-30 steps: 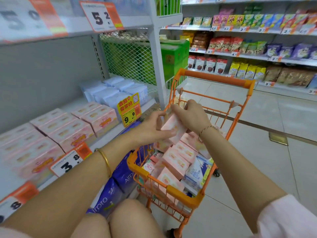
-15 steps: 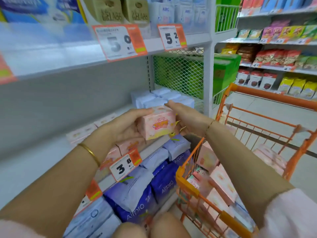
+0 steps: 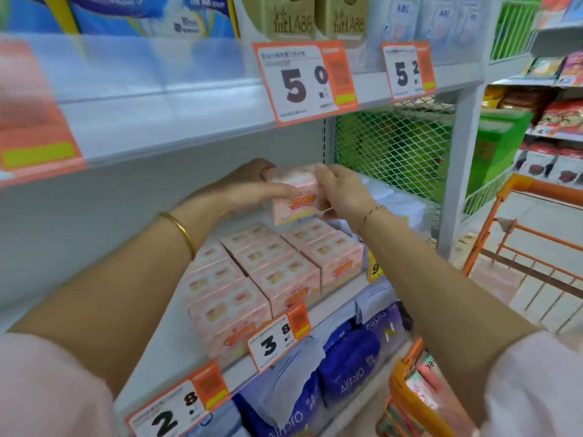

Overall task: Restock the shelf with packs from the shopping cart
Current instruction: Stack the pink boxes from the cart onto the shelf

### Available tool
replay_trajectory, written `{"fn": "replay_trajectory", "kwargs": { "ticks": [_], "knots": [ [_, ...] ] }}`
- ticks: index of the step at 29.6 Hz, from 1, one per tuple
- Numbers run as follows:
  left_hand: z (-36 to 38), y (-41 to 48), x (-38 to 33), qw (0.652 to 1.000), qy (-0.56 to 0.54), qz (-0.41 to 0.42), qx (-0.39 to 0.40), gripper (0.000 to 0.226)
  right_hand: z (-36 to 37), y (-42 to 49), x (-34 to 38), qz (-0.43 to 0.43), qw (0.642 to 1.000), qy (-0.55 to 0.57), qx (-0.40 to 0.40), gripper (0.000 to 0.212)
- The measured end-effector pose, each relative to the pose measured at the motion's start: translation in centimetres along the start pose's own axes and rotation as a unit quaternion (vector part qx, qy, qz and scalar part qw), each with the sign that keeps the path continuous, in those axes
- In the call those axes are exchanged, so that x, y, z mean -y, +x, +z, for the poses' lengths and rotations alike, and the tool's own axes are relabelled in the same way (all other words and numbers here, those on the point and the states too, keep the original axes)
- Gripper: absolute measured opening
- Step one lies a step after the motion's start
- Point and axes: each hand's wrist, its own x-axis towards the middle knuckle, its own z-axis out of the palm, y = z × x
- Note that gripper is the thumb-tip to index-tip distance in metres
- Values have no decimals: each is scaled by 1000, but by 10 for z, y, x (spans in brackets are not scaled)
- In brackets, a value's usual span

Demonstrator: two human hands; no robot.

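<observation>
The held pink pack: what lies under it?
Rows of shelved pink packs lie below it; contact cannot be told. The held pink pack, left hand and right hand hide the shelf behind.

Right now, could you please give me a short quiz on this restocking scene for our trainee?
1. True or false: only the left hand holds the pink pack.
2. Where is the orange shopping cart? A: on the person's left; B: on their right; C: out of view.
3. Fill in: the price tag under the shelved pink packs starts with ___.
Key: 1 false, the right hand grips it too; 2 B; 3 the digit 3.
</observation>
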Motion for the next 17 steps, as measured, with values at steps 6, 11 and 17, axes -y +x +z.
{"fn": "replay_trajectory", "kwargs": {
  "ticks": [6, 11, 17],
  "knots": [
    [12, 36, 44, 996, 13, -43, -72, 28, 1, -4, -31, 39, 994, 95, -32, 19],
    [28, 54, 71, 995, 35, -73, -52, 40, -8, -5, -50, 43, 996, 74, -38, 18],
    [41, 58, 82, 989, 66, -134, -7, 53, -11, -7, -56, 39, 997, 55, -42, 17]
  ]
}}
